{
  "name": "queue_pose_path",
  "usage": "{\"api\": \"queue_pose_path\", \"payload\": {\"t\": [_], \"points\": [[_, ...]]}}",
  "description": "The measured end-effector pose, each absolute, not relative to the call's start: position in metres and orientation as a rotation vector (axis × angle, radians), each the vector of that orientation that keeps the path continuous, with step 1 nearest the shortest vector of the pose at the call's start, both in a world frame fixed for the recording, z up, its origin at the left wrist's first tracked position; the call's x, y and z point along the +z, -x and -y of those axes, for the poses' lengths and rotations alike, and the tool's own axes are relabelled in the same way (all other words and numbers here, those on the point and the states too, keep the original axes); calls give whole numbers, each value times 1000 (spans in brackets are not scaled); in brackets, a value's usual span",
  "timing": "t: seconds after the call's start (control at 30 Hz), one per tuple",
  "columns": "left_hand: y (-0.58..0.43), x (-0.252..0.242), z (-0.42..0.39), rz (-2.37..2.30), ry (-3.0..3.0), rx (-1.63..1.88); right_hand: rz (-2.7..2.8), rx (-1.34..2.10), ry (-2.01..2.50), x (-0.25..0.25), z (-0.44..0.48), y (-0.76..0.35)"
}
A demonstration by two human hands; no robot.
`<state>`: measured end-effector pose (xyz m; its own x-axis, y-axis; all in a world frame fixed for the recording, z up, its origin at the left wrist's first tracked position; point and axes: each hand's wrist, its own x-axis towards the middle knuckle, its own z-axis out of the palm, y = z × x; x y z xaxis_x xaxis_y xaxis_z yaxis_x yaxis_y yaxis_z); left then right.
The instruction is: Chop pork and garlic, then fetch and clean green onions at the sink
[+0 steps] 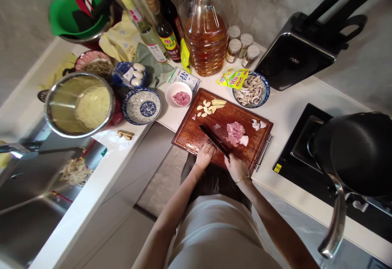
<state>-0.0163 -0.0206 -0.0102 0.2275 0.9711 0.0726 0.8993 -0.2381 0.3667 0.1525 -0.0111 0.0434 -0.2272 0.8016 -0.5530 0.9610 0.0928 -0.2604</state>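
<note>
My right hand (236,167) is wrapped round the handle of a dark kitchen knife (213,140), whose blade points away to the left over the wooden cutting board (190,136). Close beside the blade, at the board's near edge, is my left hand (206,154) with its fingers bent together; whatever lies under them is hidden. Raw meat (235,132) sits in a small pile right of the knife, with a pale fatty piece at its side. Small whitish scraps (259,124) lie near the right edge. Garlic cloves (204,108) and ginger slices (218,104) rest at the far left.
Left of the board stand a small bowl of cut meat (180,94), a patterned plate (141,106) and a metal pot (79,104). Behind are an oil jug (206,32) and sliced mushrooms (252,90). A black wok (361,154) occupies the stove; the sink (27,216) is left.
</note>
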Motion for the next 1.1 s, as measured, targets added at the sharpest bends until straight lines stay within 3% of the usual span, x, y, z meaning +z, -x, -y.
{"api": "queue_pose_path", "payload": {"t": [0.2, 0.63, 1.1], "points": [[27, -1, 22, -1694, -2207, 444, -2174, -1152, -1927, 31, 25, -192], [20, -1, 14, -1719, -2302, 444, -2133, -794, -1724, 49, 17, -171], [20, -10, 7, -1734, -2312, 228, -2041, -779, -1710, 54, -2, -145]]}}
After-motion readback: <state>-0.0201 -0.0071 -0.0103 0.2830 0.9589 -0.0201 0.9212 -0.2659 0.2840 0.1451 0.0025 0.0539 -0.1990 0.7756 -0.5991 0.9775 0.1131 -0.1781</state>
